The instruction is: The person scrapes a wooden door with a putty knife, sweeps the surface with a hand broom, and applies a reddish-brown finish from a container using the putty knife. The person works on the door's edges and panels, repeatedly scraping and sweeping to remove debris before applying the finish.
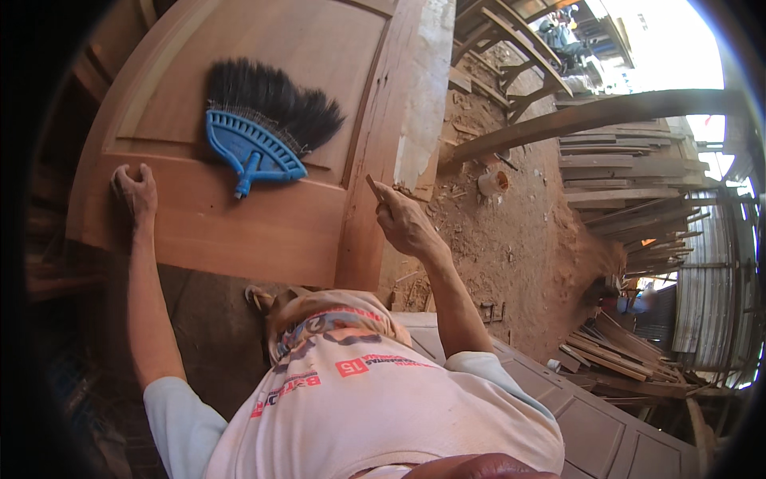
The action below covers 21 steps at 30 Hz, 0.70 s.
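A wooden panelled door point(263, 231) lies in front of me. On it rests a blue broom head point(254, 152) with black bristles and no long handle, its socket pointing toward me. My left hand point(139, 194) touches the door's lower left part, thumb and forefinger apart; its other fingers are curled and partly hidden. Over the door's right edge, my right hand point(407, 225) is closed around a thin, flat brown piece point(373, 188), whose tip sticks out past the fingers. Whether that piece is wood or folded sandpaper I cannot tell.
Right of the door, a dirt floor point(519, 231) holds wood scraps and a small bucket point(493, 184). A wooden beam point(590, 120) slants across there. Stacked planks point(614, 172) line the far right. Another panelled door point(590, 423) lies behind my right elbow.
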### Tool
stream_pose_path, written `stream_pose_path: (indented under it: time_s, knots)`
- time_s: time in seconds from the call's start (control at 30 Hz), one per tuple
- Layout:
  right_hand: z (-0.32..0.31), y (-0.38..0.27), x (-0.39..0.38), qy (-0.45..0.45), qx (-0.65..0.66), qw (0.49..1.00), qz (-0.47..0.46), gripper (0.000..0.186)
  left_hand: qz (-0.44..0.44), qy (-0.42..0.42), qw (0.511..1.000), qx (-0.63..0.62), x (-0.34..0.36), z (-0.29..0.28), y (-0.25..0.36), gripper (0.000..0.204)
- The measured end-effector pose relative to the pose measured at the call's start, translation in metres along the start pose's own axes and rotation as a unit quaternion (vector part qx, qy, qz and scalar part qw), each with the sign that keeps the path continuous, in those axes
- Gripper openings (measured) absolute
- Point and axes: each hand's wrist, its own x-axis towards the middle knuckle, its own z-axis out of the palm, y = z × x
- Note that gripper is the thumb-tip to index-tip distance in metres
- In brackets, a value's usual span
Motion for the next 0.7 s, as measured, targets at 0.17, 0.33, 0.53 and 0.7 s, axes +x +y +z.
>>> stream_pose_path:
  time_s: [0.17,0.33,0.53,0.7]
  knots:
    - [-0.005,0.003,-0.01,0.01,0.004,0.999,0.035,0.043,-0.02,-0.019,1.0,-0.002,0.001,0.005,0.002,0.053]
    - [0.022,0.033,-0.034,-0.012,-0.091,0.996,-0.001,0.037,-0.004,-0.046,0.997,0.057,0.001,0.0,0.007,0.067]
    - [0.024,0.047,-0.022,-0.049,-0.148,0.988,-0.008,0.043,-0.023,-0.036,0.999,0.01,0.001,0.004,-0.003,0.069]
    - [0.027,0.033,0.014,-0.053,-0.182,0.979,-0.073,0.039,-0.077,-0.081,0.988,-0.104,0.0,-0.007,0.01,0.069]
